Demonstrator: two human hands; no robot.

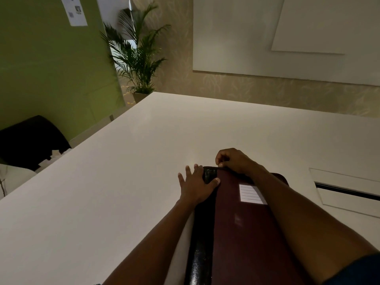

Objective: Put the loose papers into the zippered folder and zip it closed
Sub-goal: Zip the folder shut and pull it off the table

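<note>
Now zippered folder [246,223] flat on white table [123,171], near edge, right of centre. Dark maroon cover, glossy black spine along left side, white lined label [251,194] near far end. Left hand [195,187] spread, palm pressing folder's far left corner, thumb on cover. Right hand [234,160] curled at far edge, fingertips pinched on something small there, likely zipper pull. Cable hatch [347,190] in tabletop at right. Beyond: potted palm [137,56], green wall [51,68], black chair [30,140], patterned beige wall with white panels [267,36].

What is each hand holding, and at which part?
Right hand pinches the folder at its far edge, probably the zipper pull; left hand presses flat on its far-left corner.
</note>
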